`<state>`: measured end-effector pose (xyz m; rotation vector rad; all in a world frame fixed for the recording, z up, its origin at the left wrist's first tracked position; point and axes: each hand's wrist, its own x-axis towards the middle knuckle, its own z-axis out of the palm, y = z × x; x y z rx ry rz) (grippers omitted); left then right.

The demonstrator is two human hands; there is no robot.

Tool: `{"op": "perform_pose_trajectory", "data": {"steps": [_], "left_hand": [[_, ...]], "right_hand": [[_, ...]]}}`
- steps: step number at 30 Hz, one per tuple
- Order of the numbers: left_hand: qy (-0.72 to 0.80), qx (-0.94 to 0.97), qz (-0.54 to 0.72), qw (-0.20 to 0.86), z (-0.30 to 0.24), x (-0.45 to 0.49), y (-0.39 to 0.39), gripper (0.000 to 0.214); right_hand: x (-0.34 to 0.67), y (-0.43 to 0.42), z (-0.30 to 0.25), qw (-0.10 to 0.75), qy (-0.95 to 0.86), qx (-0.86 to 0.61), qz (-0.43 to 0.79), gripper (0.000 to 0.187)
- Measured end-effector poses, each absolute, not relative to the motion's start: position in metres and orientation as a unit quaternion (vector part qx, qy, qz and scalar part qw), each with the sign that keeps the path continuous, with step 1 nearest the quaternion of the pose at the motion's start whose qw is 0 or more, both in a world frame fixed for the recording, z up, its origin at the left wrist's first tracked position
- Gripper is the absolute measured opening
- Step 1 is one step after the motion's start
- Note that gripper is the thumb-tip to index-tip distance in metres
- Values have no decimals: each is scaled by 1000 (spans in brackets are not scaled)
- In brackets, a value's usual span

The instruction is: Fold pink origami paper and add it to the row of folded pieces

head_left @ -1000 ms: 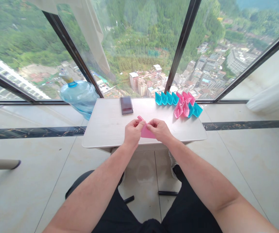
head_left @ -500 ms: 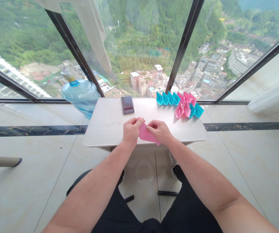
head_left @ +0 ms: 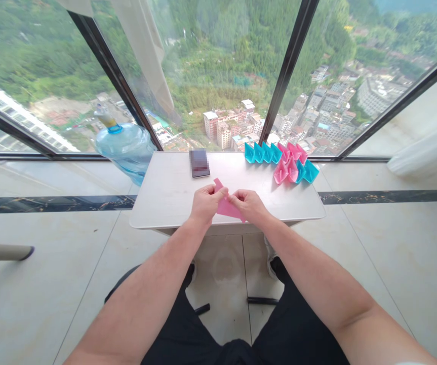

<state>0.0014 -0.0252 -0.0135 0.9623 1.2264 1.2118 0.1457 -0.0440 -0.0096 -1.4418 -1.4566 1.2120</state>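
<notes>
A folded sheet of pink paper [head_left: 229, 209] is held above the near edge of the white table [head_left: 161, 203]. My left hand [head_left: 205, 203] grips its left side, thumb on top, and a pink corner pokes up past the fingers. On the other side, my right hand [head_left: 249, 204] pinches the paper between thumb and fingers. The two thumbs are close together near the upper edge. Parts of the paper are hidden behind the hands.
Several blue folded paper boats [head_left: 263, 153] and pink ones [head_left: 286, 170] stand in rows at the table's back right. A phone [head_left: 199, 163] lies at the back. Left of the table is a large blue water bottle [head_left: 127, 147], beside the window.
The pink paper has turned in my hands; a corner now sticks up above the left fingers, and its lower right tip sits slightly higher. Both hands keep their grip.
</notes>
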Motion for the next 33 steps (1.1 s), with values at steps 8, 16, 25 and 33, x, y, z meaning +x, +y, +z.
{"op": "perform_pose_trajectory", "data": {"steps": [8, 16, 25, 33], "left_hand": [[548, 392, 535, 510, -8, -3, -18, 31], [558, 525, 485, 421, -6, -12, -15, 31], [517, 481, 453, 544, -7, -11, -14, 33], [541, 468, 494, 494, -4, -11, -15, 29]], "right_hand": [[145, -45, -2, 357, -566, -547, 503, 21], [145, -49, 1, 345, -566, -542, 516, 18], [145, -50, -3, 364, -551, -508, 552, 25], [144, -50, -5, 383, -544, -527, 528, 28]]}}
